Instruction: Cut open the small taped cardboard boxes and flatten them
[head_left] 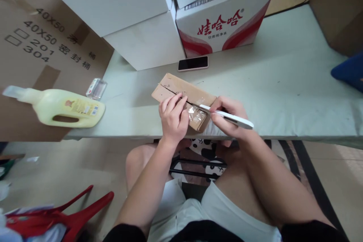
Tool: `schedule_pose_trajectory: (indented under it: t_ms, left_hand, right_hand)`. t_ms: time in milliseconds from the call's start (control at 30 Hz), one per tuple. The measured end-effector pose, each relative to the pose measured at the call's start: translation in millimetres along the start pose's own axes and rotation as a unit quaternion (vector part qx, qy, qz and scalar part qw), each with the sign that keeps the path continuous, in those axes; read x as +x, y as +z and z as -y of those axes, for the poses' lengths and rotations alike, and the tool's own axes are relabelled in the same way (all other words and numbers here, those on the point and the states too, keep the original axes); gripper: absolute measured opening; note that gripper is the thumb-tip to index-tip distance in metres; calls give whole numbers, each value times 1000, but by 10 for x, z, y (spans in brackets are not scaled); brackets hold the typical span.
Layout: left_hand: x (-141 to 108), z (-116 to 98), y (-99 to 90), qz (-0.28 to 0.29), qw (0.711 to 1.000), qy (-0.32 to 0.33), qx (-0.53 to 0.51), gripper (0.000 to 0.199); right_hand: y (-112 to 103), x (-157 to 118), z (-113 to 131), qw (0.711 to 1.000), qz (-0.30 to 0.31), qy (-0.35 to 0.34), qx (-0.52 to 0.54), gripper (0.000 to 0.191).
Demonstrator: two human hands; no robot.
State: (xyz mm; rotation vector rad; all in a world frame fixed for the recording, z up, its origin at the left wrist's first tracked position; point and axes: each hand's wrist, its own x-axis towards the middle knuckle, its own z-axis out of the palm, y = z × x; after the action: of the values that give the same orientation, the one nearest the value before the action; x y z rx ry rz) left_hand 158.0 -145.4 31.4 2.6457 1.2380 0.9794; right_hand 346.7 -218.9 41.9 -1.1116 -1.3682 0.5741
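A small brown cardboard box lies slantwise near the table's front edge, with a dark seam along its top and shiny clear tape toward its right end. My left hand grips the box from the near side, its bent fingers pressing on the top beside the seam. In my right hand is a white utility knife, held with fingers wrapped round the handle. Its blade points left and lies along the seam at the tape. How deep the tip goes, I cannot tell.
Behind the box lies a phone, in front of white cartons. To the left are a pale yellow pump bottle, a small clear case and a big brown carton. Something blue juts in at right. The table ends just before my knees.
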Motion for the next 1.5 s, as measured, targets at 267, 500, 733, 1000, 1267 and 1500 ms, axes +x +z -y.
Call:
schedule_pose_trajectory:
  t_ms: [267, 500, 733, 1000, 1267, 1500]
  left_hand:
    - [11, -11, 13, -10, 1000, -4, -2, 42]
    - [6, -10, 11, -4, 1000, -6, 1, 44]
    - [-32, 32, 10, -29, 999, 11, -26, 42]
    - [-385, 221, 87, -173, 979, 21, -105, 24]
    - [-331, 280, 28, -129, 986, 29, -105, 24]
    - [-562, 672, -73, -108, 975, -39, -192, 35]
  right_hand:
    - [30, -6, 54, 998, -33, -37, -46, 9]
    - [6, -12, 4, 994, -34, -94, -51, 12]
    - [-53, -50, -107, 973, -131, -97, 164, 12]
    - [74, 50, -228, 950, -256, 74, 163, 30]
    - [80, 47, -378, 969, -19, 175, -173, 44]
    - [68, 116, -662, 866, 128, 296, -383, 68]
